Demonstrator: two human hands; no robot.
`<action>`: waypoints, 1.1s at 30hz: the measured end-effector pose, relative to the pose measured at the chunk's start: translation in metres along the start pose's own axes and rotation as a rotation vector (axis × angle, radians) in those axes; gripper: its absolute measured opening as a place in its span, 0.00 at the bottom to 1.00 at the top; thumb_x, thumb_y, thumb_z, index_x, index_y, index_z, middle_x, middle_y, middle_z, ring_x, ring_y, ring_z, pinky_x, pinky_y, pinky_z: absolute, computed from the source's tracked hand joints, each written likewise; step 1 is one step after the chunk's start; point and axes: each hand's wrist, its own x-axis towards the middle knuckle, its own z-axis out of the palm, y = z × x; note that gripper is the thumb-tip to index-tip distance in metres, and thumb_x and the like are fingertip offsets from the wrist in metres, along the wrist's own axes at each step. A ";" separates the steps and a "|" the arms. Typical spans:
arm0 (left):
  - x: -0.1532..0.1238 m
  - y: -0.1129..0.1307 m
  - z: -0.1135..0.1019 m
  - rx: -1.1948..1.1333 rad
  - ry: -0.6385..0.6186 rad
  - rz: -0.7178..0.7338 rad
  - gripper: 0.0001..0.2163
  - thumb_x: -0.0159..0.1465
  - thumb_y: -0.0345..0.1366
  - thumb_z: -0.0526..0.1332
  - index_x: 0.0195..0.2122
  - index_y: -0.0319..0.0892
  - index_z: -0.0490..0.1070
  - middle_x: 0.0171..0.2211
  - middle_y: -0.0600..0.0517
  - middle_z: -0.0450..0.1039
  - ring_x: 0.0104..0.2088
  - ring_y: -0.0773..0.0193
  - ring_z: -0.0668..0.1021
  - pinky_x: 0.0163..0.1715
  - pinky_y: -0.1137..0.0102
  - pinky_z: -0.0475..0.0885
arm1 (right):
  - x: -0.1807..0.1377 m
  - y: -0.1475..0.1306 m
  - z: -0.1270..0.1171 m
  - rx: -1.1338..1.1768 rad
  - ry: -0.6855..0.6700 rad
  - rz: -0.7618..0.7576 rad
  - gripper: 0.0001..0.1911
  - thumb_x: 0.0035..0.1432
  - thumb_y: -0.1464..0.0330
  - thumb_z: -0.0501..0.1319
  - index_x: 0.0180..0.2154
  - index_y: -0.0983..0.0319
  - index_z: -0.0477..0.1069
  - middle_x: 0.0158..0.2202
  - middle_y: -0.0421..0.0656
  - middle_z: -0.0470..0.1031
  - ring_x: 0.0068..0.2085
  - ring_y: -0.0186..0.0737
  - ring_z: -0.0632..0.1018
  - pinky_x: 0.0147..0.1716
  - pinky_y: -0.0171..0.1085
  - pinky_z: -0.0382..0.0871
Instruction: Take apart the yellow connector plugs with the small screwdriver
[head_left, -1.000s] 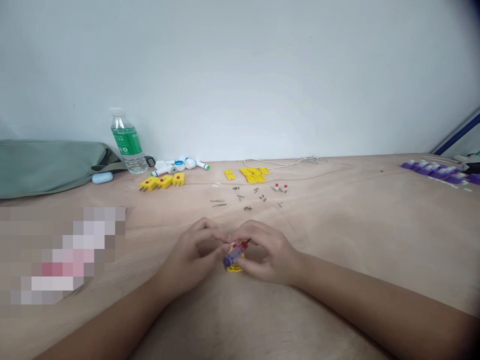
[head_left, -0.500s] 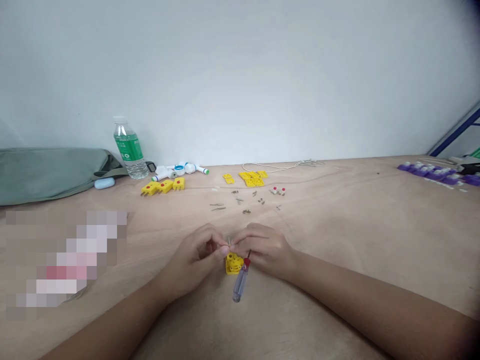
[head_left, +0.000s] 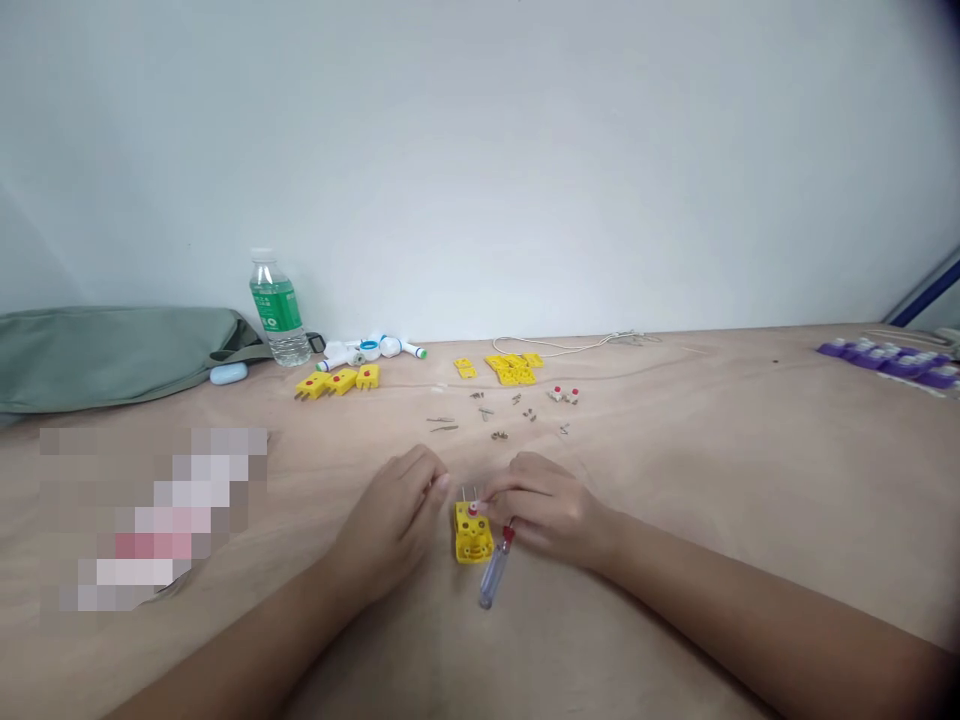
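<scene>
A yellow plug housing (head_left: 474, 545) lies on the table between my hands, its hollow inside facing up. Two thin metal pins (head_left: 469, 493) stick out from its far end, and a small red-and-white part (head_left: 473, 509) sits near that end. My right hand (head_left: 551, 508) has its thumb and index finger at this part. A screwdriver (head_left: 494, 575) with a clear handle and red collar is tucked in the same hand, its handle hanging toward me. Just left of the housing, apart from it, my left hand (head_left: 397, 515) has its fingers closed; anything in them is hidden.
Beyond my hands lie small metal pieces (head_left: 499, 436), red-and-white parts (head_left: 564, 394) and yellow shells (head_left: 511, 370). Three yellow plugs (head_left: 341, 381), a water bottle (head_left: 279, 310) and a green bag (head_left: 120, 360) stand at the back left. Purple pieces (head_left: 892, 362) lie far right.
My left hand has drawn back left from the housing. More of the housing, its pins and the red-and-white part now show. The view has shifted slightly, moving everything to the right.
</scene>
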 end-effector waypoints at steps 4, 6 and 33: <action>0.038 -0.007 -0.003 0.151 0.006 -0.150 0.10 0.66 0.38 0.45 0.32 0.42 0.62 0.33 0.51 0.68 0.34 0.61 0.71 0.34 0.67 0.66 | -0.009 0.014 -0.021 -0.132 -0.068 -0.100 0.05 0.54 0.77 0.60 0.29 0.63 0.71 0.29 0.43 0.76 0.27 0.33 0.70 0.26 0.34 0.61; 0.067 -0.017 -0.001 0.182 -0.033 -0.180 0.07 0.64 0.37 0.51 0.32 0.42 0.66 0.33 0.50 0.70 0.36 0.60 0.73 0.35 0.68 0.67 | -0.015 0.021 -0.028 -0.162 -0.054 -0.072 0.05 0.54 0.76 0.61 0.27 0.63 0.71 0.28 0.42 0.75 0.26 0.32 0.68 0.25 0.33 0.60; 0.122 0.010 -0.010 0.014 -0.445 -0.057 0.10 0.53 0.44 0.62 0.34 0.49 0.78 0.29 0.57 0.79 0.30 0.65 0.77 0.27 0.76 0.68 | -0.026 0.041 -0.017 0.043 0.152 0.398 0.04 0.51 0.75 0.61 0.29 0.61 0.72 0.27 0.41 0.77 0.30 0.35 0.76 0.32 0.35 0.67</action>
